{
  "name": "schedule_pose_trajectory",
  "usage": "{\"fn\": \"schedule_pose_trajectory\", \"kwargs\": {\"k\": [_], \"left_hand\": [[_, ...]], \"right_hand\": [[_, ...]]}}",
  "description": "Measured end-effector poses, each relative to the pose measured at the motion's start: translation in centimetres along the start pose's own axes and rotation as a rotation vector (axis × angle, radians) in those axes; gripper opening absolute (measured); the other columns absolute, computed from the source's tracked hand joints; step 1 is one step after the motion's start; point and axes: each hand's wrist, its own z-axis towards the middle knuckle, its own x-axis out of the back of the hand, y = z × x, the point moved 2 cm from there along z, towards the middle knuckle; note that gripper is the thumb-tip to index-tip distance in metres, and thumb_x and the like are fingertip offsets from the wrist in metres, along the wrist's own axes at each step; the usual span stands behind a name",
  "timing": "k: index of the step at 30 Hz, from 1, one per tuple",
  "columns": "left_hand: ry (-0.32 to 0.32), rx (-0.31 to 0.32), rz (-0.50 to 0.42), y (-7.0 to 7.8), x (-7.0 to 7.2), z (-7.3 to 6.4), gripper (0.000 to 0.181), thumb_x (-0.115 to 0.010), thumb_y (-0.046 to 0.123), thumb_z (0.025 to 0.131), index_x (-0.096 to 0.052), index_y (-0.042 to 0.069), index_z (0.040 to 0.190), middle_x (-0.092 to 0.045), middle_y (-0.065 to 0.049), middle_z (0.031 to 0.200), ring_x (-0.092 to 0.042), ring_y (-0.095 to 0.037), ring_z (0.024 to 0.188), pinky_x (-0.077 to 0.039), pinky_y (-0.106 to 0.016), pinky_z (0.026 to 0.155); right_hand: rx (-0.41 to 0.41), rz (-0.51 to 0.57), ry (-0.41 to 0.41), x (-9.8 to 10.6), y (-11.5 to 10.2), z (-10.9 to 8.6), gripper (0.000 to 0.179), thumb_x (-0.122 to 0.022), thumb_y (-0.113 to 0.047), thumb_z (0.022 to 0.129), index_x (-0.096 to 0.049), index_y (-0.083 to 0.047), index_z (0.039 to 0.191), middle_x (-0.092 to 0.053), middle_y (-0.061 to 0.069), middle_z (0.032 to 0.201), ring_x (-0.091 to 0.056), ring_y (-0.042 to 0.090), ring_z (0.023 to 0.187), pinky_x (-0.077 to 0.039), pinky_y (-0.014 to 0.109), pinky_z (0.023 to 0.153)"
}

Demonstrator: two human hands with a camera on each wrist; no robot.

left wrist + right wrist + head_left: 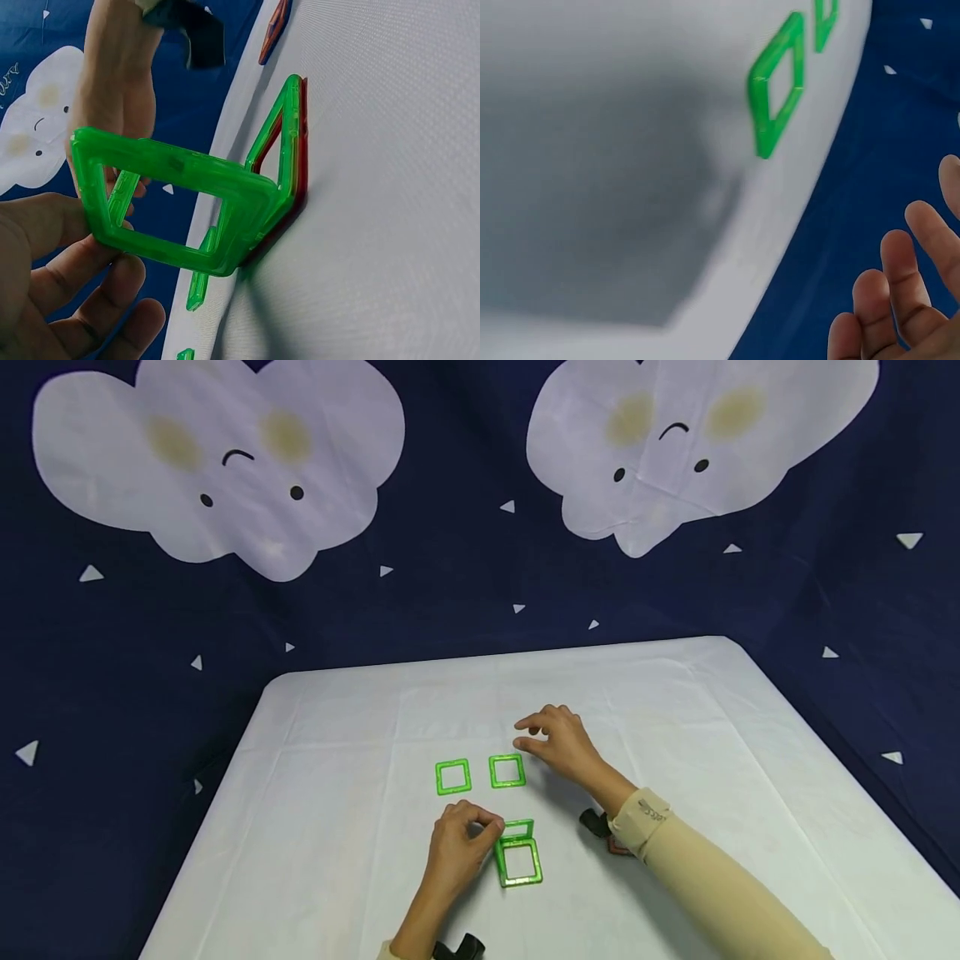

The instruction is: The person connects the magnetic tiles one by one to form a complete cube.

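The right-hand loose green square [508, 785] lies flat on the white worktop [337, 818], just below and to the left of the right hand [564, 745], which hovers empty, thumb and fingers spread apart, on the side toward the far edge and far right corner; being square, the piece has no long axis, and the right hand is clearly the nearer one. The other loose square [453, 792] sits beside it toward the far left corner, a narrow gap between them. Closer to the near edge, the left hand [459, 845] pinches a raised green square [519, 822] at its side, its lower edge meeting the far edge of a lying green square [521, 882], under which the left wrist view shows a red layer
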Motion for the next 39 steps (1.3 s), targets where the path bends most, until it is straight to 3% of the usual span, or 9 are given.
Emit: {"fn": "schedule_pose_trajectory", "kwargs": {"k": [8, 18, 29, 39], "left_hand": [[0.003, 0.013, 0.006, 0.1, 0.0, -0.2, 0.008, -0.074, 0.019, 0.078, -0.071, 0.02, 0.071, -0.062, 0.009, 0.072, -0.05, -0.007, 0.074, -0.037, -0.025, 0.073], [-0.002, 0.011, 0.011, 0.1, 0.0, -0.2, 0.01, -0.074, 0.02, 0.079, -0.07, 0.021, 0.07, -0.063, 0.009, 0.073, -0.052, -0.013, 0.075, -0.037, -0.03, 0.078], [0.01, 0.031, 0.003, -0.1, -0.1, -0.2, 0.008, -0.074, 0.02, 0.078, -0.071, 0.02, 0.071, -0.063, 0.008, 0.073, -0.05, -0.008, 0.074, -0.037, -0.026, 0.074], [0.03, 0.006, -0.01, -0.1, -0.2, -0.2, 0.007, -0.075, 0.017, 0.077, -0.071, 0.019, 0.072, -0.063, 0.008, 0.072, -0.052, -0.012, 0.074, -0.038, -0.024, 0.072]], "right_hand": [[-0.038, -0.036, -0.085, -2.5, 1.1, 1.7, 0.026, -0.074, -0.032, 0.079, -0.074, -0.018, 0.102, -0.065, 0.004, 0.088, -0.052, 0.017, 0.079, -0.038, 0.036, 0.075], [-0.081, -0.011, -0.2, -3.8, 2.1, 1.7, 0.027, -0.073, -0.032, 0.08, -0.073, -0.018, 0.104, -0.063, 0.002, 0.088, -0.054, 0.015, 0.082, -0.042, 0.037, 0.077], [-0.059, -0.003, -0.228, -4.3, 2.8, 1.9, 0.025, -0.074, -0.025, 0.079, -0.073, -0.016, 0.103, -0.062, 0.001, 0.084, -0.051, 0.013, 0.076, -0.041, 0.029, 0.068], [-0.048, -0.073, -0.24, -4.8, 3.2, 1.8, 0.025, -0.075, -0.029, 0.078, -0.073, -0.021, 0.102, -0.059, -0.001, 0.087, -0.05, 0.013, 0.081, -0.041, 0.031, 0.073]]}}
